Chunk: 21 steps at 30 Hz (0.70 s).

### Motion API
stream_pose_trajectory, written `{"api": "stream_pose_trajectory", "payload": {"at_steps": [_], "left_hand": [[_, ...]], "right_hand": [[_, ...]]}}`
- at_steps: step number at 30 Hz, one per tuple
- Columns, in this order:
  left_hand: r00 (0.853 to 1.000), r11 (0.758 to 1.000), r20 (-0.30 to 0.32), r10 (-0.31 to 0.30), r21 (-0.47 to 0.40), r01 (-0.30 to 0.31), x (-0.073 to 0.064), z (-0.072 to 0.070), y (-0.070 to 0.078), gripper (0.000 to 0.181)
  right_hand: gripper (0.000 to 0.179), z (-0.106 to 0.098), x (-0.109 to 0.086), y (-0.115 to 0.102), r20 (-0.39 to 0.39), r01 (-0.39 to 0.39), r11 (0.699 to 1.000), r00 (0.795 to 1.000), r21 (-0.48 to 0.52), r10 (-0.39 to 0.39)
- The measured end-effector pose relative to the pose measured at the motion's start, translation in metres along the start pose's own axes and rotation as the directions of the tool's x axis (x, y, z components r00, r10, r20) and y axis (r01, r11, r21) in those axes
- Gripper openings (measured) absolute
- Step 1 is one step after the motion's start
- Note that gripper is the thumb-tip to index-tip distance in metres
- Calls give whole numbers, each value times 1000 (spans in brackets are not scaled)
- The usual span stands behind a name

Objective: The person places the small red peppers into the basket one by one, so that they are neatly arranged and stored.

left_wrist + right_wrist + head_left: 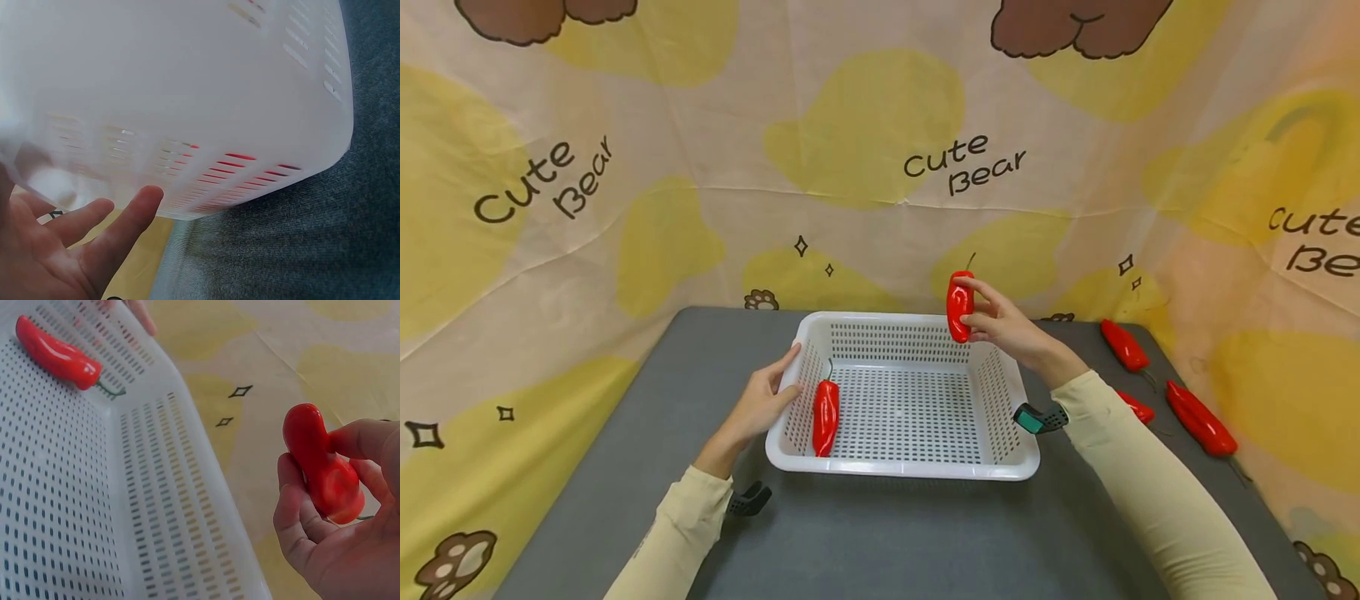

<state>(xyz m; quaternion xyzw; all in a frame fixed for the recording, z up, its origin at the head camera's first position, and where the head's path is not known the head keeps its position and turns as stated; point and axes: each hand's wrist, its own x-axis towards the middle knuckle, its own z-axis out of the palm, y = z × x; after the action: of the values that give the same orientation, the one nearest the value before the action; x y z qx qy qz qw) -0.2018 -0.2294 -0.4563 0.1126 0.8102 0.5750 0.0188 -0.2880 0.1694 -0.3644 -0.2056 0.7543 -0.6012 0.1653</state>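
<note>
A white plastic basket (pixel 902 468) with slotted walls stands on the grey table. My left hand (pixel 762 402) grips its left rim, thumb on the inside and fingers along the outer wall; in the left wrist view those fingers (pixel 134 215) lie against the slots. Inside the basket, along the left wall, lies one red pepper (pixel 826 417) with its stem to the back. Above the back right corner, my right hand (pixel 1003 329) holds another red pepper (pixel 959 307) upright, stem up. The right wrist view shows this held pepper (pixel 312 450) between thumb and fingers, outside the basket's wall.
On the table's right side lie more red peppers: one at the back (pixel 1124 345), one near the right edge (pixel 1201 421), and one partly hidden (pixel 1137 407) behind my right sleeve. A printed cloth (pixel 865 125) hangs behind and beside the grey table (pixel 865 542).
</note>
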Motion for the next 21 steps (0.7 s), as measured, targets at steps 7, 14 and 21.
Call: {"api": "stream_pose_trajectory", "payload": {"at_steps": [7,14,21], "left_hand": [[1000,1000,-6,6,5,-6,0,1,-1,69],[1000,1000,-3,17,-5,-17,0,3,2,69],[1000,1000,-11,5,10,-5,-2,1,5,70]], "right_hand": [[64,19,10,-6,19,13,999,1000,48,-14],[63,42,22,-9,36,37,995,999,94,-40],[57,66,35,-9,49,54,995,997,89,-58]]}}
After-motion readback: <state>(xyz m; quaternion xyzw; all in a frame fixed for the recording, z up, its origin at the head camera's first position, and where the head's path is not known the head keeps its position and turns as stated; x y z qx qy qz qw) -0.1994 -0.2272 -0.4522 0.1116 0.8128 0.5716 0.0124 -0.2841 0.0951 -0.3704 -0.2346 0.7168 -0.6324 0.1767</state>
